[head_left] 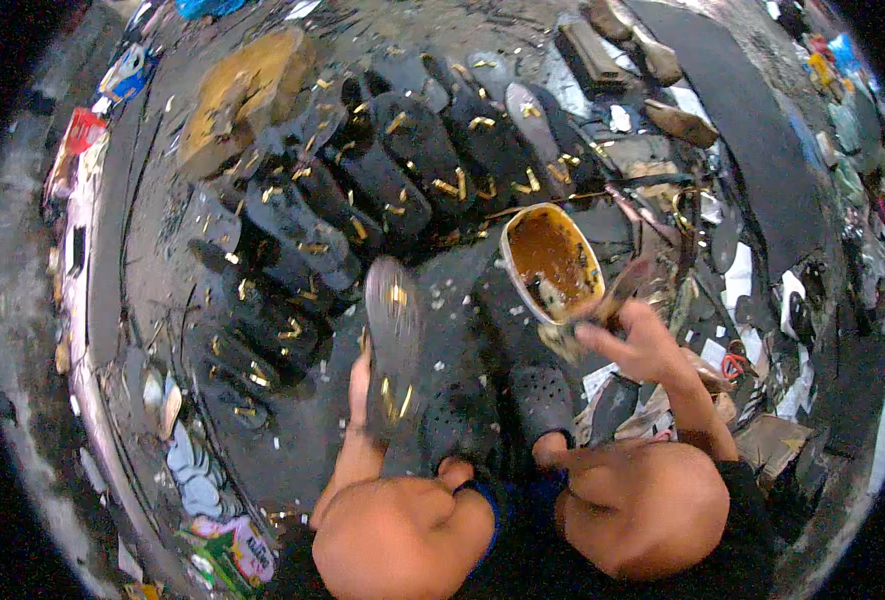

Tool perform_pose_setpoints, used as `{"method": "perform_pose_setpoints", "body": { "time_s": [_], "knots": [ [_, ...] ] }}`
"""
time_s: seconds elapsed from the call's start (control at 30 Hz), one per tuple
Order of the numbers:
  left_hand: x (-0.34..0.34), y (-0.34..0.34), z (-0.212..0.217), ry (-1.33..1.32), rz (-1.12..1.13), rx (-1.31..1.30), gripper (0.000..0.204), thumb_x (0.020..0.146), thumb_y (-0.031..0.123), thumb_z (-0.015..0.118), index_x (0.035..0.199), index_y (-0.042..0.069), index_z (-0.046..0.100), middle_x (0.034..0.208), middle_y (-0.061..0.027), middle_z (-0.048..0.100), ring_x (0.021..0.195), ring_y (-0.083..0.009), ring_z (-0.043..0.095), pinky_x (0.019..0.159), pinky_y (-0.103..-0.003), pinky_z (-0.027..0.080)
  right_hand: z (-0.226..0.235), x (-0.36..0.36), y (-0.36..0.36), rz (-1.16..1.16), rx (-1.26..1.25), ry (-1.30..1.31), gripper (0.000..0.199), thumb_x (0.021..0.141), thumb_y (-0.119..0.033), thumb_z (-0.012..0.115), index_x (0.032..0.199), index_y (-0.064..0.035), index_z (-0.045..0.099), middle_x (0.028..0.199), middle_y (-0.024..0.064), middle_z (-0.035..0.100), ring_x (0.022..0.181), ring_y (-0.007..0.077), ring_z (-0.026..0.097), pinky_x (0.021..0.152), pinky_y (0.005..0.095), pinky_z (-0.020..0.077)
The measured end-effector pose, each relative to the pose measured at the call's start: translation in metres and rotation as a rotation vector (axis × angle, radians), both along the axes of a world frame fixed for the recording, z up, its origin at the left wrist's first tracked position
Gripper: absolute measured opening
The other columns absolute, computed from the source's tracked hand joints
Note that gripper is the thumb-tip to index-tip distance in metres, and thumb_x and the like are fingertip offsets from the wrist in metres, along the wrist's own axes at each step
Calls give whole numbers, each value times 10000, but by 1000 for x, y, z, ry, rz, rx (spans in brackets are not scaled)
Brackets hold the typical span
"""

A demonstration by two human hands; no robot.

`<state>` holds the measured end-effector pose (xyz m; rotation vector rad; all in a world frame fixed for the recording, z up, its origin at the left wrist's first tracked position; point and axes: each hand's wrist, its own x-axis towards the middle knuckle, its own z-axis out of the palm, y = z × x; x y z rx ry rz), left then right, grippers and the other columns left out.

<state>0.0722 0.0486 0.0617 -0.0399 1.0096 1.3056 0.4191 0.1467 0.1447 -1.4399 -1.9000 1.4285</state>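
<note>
Dark, glue-stained workshop floor [292, 440], littered with scraps.
One sole [392, 345] gripped upright in left hand [360, 385], long axis near-to-far, toe pointing away. Right hand [642, 345] grasps a brush [617, 295] beside one glue tin [552, 262]. Roughly a dozen dark soles [382, 185] fanned beyond; count uncertain.

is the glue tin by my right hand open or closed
Open. The tin has no lid on it, and brown glue shows inside up to the rim. Your right hand is at its lower edge.
</note>
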Motion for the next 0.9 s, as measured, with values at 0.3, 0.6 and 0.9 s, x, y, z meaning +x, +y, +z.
{"method": "perform_pose_setpoints", "body": {
  "time_s": [0.3, 0.6, 0.9],
  "knots": [
    [64, 87, 1, 6, -138, 258, 479, 1042, 421, 379, 1255, 55, 602, 1132, -113, 687, 987, -245, 685, 865, -404, 575, -12, -126, 77, 53, 770, 247, 228, 803, -203, 801, 1001, -116, 727, 987, 75, 719, 921, 314, 640, 817, 390, 461],
    [3, 98, -17, -145, 48, 303, 482, 1009, 446, 437, 1234, 56, 607, 1158, -123, 672, 1009, -256, 660, 924, -405, 544, -1, -111, 33, 220, 707, 477, 233, 837, -191, 730, 1060, -131, 698, 931, 80, 665, 840, 275, 630, 762, 416, 497],
    [11, 106, -17, -91, 13, 431, 444, 1023, 414, 426, 1217, 66, 621, 1155, -106, 683, 991, -233, 667, 887, -366, 546, 12, -118, -1, 363, 645, 417, 413, 727, -174, 744, 1135, -196, 682, 985, 5, 648, 918, 224, 582, 784, 383, 395]
  ]
}}
